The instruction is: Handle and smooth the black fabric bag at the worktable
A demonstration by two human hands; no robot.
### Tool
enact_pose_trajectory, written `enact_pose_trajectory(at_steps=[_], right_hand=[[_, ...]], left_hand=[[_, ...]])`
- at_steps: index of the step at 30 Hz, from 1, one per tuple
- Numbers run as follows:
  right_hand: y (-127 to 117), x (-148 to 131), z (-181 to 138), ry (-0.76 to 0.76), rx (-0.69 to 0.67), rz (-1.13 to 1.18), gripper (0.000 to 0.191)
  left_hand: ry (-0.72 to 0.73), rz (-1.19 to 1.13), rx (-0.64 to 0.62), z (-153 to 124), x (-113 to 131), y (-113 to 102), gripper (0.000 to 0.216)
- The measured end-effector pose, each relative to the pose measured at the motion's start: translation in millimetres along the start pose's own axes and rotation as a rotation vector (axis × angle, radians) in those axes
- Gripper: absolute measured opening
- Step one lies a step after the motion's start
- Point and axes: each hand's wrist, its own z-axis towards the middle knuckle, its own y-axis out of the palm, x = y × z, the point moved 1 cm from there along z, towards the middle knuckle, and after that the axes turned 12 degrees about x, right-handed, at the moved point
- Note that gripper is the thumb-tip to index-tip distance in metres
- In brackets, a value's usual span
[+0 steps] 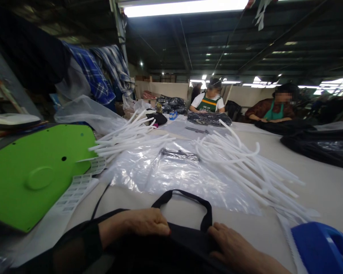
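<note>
A black fabric bag (185, 245) with a looped strap handle (207, 207) lies at the near edge of the table, its lower part running out of view. My left hand (148, 222) is closed on its top edge, left of the handle's base. On the right, my right hand (231, 239) grips the same edge by the handle's other end, with thumb and fingers around the cloth. Just beyond the handle lie flat clear plastic bags (174, 179), with a dark strip visible near their far end.
Bundles of white flexible tubes (263, 175) and more white tubes (125, 137) lie on the table (320, 194). A green machine panel (42, 171) with a label strip (74, 194) stands left; a blue plastic object (320, 247) sits right. Two people work across the table.
</note>
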Motion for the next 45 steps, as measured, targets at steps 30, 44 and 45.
enact_pose_trajectory(at_steps=[30, 44, 45], right_hand=[[-21, 1, 46, -0.079, -0.019, -0.095, 0.016], [21, -3, 24, -0.024, -0.055, 0.199, 0.018], [24, -3, 24, 0.002, -0.061, 0.2, 0.021]], left_hand=[[0.364, 0.841, 0.164, -39, 12, 54, 0.019], [0.42, 0.861, 0.214, -37, 8, 58, 0.02], [0.421, 0.844, 0.21, -36, 8, 58, 0.02]])
